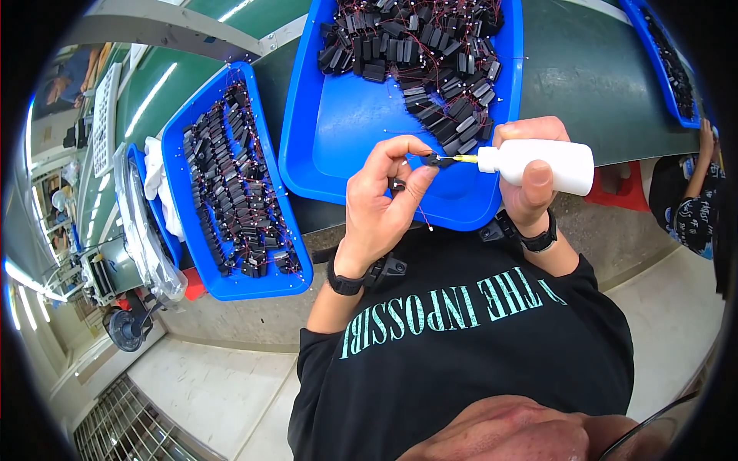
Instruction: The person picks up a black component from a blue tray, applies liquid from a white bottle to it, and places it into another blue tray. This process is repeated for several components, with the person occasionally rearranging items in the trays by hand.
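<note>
My left hand [388,196] pinches a small black part with thin red wires [440,160] between thumb and forefinger, above the near edge of a large blue tray [327,146]. A wire with a white connector dangles below that hand. My right hand [532,173] is wrapped round a white squeeze bottle [565,165], tilted almost level. Its thin yellowish needle tip [466,158] points left and meets the black part, or comes very close to it. Many similar black wired parts [442,54] lie heaped in the far and right portion of the tray.
Another blue tray [302,265] on the left holds rows of black wired parts. A third blue tray [676,84] stands at the far right, near another person's arm [701,157]. Clear plastic bags [146,230] and a white cloth [157,184] lie at the left. The table [584,77] is dark green.
</note>
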The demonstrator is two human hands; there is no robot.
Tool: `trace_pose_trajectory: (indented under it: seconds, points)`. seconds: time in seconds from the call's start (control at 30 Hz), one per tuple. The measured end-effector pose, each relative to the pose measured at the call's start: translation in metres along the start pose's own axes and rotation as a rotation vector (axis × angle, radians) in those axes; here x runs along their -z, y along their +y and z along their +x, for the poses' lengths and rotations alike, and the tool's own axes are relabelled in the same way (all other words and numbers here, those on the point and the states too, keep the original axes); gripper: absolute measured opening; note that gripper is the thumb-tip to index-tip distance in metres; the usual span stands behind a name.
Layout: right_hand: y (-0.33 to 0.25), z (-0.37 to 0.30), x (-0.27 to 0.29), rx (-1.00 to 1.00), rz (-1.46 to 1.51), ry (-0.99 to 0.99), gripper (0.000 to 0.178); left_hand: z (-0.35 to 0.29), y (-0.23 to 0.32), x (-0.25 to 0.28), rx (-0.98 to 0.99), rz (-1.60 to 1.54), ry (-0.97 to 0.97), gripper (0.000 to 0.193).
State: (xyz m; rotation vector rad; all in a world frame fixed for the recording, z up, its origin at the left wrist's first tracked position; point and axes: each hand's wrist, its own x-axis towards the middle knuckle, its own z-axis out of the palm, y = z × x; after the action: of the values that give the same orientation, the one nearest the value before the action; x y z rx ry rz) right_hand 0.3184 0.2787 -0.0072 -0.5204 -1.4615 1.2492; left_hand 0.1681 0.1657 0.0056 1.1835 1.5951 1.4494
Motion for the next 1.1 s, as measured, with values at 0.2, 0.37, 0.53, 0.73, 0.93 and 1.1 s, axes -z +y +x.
trace_pose_trajectory:
  seconds: [0.2,0.37,0.53,0.73,0.93,1.1]
  points:
    - [0.001,0.002,0.004,0.000,0.011,-0.012,0.052,0.002,-0.001,-0.003,0.010,0.022,-0.007,0.024]
    - [0.006,0.004,0.004,0.004,0.053,0.016,0.052,0.005,-0.002,0.000,0.020,0.003,0.003,0.023]
    - [0.011,0.000,-0.007,-0.032,0.220,0.183,0.055,-0.007,0.017,0.013,-0.024,-0.039,0.113,0.018]
    - [0.019,0.000,0.020,-0.138,0.167,0.325,0.059,-0.066,0.052,0.071,0.094,-0.011,0.129,0.016]
    - [0.016,0.009,0.015,-0.215,0.110,0.266,0.062,-0.149,0.065,0.196,0.414,0.584,0.287,0.017]
    - [0.018,0.014,0.020,-0.255,0.129,0.245,0.064,-0.163,0.043,0.249,0.519,0.844,0.245,0.019]
